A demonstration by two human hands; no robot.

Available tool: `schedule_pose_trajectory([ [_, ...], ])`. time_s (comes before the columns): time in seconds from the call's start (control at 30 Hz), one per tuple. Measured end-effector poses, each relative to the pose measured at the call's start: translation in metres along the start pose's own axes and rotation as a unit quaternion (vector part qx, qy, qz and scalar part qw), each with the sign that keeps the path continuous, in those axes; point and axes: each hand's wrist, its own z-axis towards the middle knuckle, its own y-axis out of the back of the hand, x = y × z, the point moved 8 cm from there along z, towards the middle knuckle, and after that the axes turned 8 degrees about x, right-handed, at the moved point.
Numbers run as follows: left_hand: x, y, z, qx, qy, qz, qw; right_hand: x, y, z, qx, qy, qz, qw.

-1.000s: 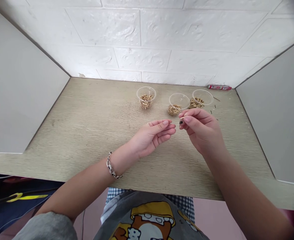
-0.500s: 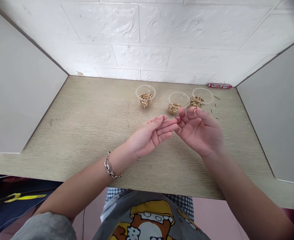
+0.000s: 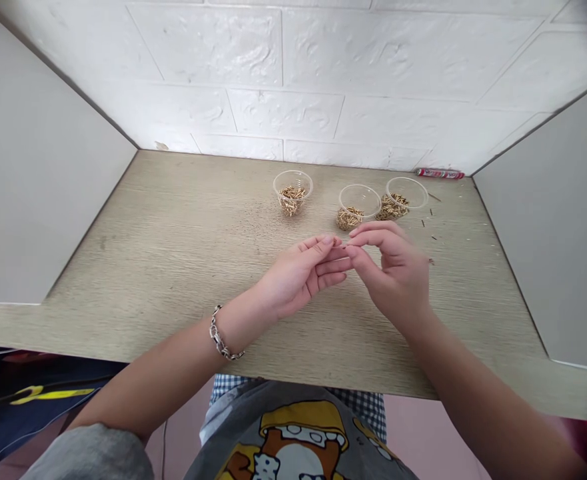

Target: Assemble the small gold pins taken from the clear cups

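**Above a wood-grain bench [image 3: 198,280], a right hand [image 3: 396,277] pinches a thin pin [image 3: 346,246]**

Between grey side panels [image 3: 38,173] and a white brick-effect wall [image 3: 283,80], three clear plastic cups stand toward the back of the bench. Each holds a heap of small gold-coloured metal pins. The left cup [image 3: 293,181] stands apart, while the middle cup [image 3: 360,197] sits just beside the right cup [image 3: 408,188]. A red-and-white tube [image 3: 440,174] lies along the wall, and stray bits [image 3: 426,223] dot the surface right of the cups.

Nearer the bench's front edge, in front of the cups, the left hand [image 3: 298,273], wearing a chain bracelet [image 3: 222,333], stays half open with its fingers loosely curved. The right hand's thumb and forefinger close on the pin, which is barely visible, just beside the left fingertips [image 3: 328,240].
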Motion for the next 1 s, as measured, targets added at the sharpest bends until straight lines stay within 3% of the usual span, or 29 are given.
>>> schedule_pose_trajectory([
  [0.17, 0.003, -0.004, 0.000, 0.020, 0.009, 0.022, 1.000, -0.024, -0.010, -0.001, 0.040, -0.102, 0.244, 0.964],
  [0.33, 0.002, -0.008, -0.001, 0.036, 0.014, 0.024, 0.999, -0.023, -0.019, -0.002, 0.078, -0.119, 0.319, 0.937],
  [0.8, 0.002, -0.007, -0.001, 0.031, 0.023, -0.003, 0.999, -0.021, -0.019, -0.003, 0.079, -0.115, 0.316, 0.938],
  [1.0, 0.003, -0.005, -0.001, 0.010, 0.013, 0.011, 1.000, -0.012, -0.013, -0.001, 0.068, -0.074, 0.203, 0.974],
])
